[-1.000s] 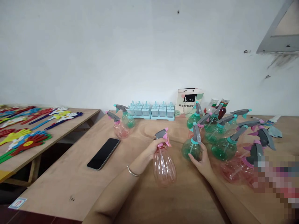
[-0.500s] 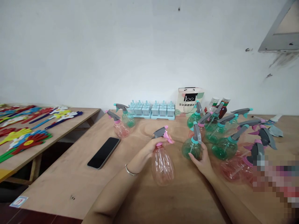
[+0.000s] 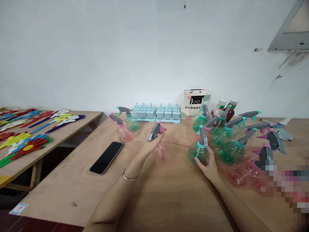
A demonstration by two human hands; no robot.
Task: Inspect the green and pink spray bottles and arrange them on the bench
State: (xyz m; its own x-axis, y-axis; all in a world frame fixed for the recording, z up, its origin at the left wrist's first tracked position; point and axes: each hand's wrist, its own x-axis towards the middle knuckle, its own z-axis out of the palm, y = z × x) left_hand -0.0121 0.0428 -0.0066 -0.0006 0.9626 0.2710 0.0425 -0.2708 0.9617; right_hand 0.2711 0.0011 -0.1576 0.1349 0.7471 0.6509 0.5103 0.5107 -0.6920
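Note:
My left hand is closed round the neck of a pink spray bottle, just below its grey trigger head. The bottle's body is blurred, and whether its base touches the table I cannot tell. My right hand has its thumb and fingers around the lower side of a green spray bottle, which stands on the table. Behind my left hand, to the left, stand another pink spray bottle and a green spray bottle. More green spray bottles and pink ones crowd to the right of my right hand.
A black phone lies on the wooden table. Against the wall are light-blue popsicle moulds, a paper bag and a dark sauce bottle. Colourful hand clappers cover a second table at left.
My left hand has carried the pink spray bottle away from me and slightly left, toward the back of the table. My right hand and its green spray bottle have stayed put.

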